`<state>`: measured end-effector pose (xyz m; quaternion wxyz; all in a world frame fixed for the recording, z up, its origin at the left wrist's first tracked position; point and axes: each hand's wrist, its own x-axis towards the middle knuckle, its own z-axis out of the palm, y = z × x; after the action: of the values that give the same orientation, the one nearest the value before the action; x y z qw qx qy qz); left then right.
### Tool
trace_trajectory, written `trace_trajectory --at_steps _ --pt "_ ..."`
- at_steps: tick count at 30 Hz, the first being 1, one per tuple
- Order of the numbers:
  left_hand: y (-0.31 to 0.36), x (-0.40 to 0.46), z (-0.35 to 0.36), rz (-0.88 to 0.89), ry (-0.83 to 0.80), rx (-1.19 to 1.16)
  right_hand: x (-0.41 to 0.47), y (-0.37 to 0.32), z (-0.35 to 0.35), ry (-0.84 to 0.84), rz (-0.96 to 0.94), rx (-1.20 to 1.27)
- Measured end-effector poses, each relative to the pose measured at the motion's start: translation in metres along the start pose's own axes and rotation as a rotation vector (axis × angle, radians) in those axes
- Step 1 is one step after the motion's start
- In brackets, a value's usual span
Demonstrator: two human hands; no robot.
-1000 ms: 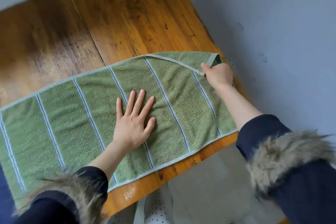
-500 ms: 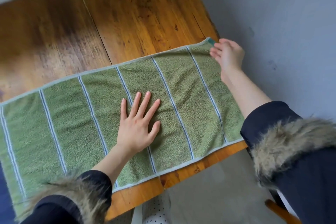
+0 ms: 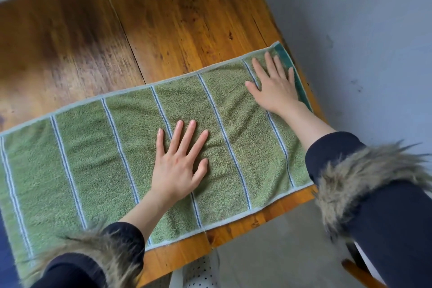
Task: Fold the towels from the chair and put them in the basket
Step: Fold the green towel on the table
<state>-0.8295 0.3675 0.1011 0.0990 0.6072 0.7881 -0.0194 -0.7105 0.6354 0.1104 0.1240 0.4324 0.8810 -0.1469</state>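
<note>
A green towel (image 3: 98, 166) with thin pale-blue stripes lies spread flat along the near edge of a wooden table (image 3: 163, 18). My left hand (image 3: 180, 161) presses flat on the towel's middle, fingers straight and spread. My right hand (image 3: 273, 84) lies flat on the towel's right end, just inside its dark-green border, fingers straight. Neither hand holds anything. No basket and no other towels are in view.
The table's right edge runs beside a grey floor (image 3: 362, 30). A white dotted object (image 3: 198, 273) shows below the table's near edge. A wooden piece of furniture (image 3: 360, 273) sits at the bottom right. My dark sleeves with fur cuffs fill the lower corners.
My right hand let go of the folded-over right corner, the corner went flat, and the hand now rests open on the towel's right end. My left hand stayed pressed on the middle.
</note>
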Motion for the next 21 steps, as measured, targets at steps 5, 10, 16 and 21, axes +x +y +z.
trace_trajectory --at_steps 5,10,16,21 --pt "0.0 0.0 0.0 0.01 -0.011 0.01 -0.005 -0.009 0.001 0.019 0.044 0.005" --pt "-0.001 0.0 -0.002 0.016 -0.025 0.021 -0.07 -0.019 0.028 0.119 0.087 0.105" --pt "-0.001 -0.001 -0.005 0.013 -0.025 -0.011 -0.161 -0.005 0.065 0.174 0.194 0.121" --pt "0.009 0.008 -0.005 0.12 -0.034 0.021 -0.184 0.023 0.076 0.152 0.266 0.072"
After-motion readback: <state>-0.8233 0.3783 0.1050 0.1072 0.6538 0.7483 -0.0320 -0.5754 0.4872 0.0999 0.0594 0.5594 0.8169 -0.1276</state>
